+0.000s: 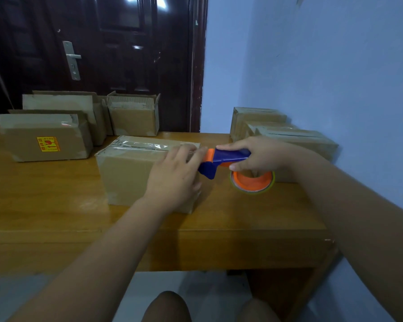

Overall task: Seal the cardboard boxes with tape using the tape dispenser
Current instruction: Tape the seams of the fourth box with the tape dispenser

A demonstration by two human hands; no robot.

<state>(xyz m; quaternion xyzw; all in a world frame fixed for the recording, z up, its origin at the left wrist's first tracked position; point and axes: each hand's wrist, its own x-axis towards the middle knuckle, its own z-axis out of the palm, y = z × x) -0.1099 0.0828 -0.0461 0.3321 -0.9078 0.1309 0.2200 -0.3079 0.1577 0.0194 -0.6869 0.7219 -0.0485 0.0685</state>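
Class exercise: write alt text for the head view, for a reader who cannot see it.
A person's right hand grips a blue tape dispenser at the right end of a cardboard box on a wooden table; the left hand rests on the box. More boxes stand behind.

Centre box (130,175): brown cardboard, flaps closed, clear tape strip along top seam, long side facing camera.

Tape dispenser (226,159): blue body, orange trim, held level in right hand (263,154), nose at centre box's top right edge; contact unclear. Tape roll (253,182): orange core, clear tape, hanging under handle.

Sticker box (44,142): back left, yellow-red label on front. Open boxes (133,117): behind it, flaps up. Wall-side boxes (296,138): back right, closed, clustered together.
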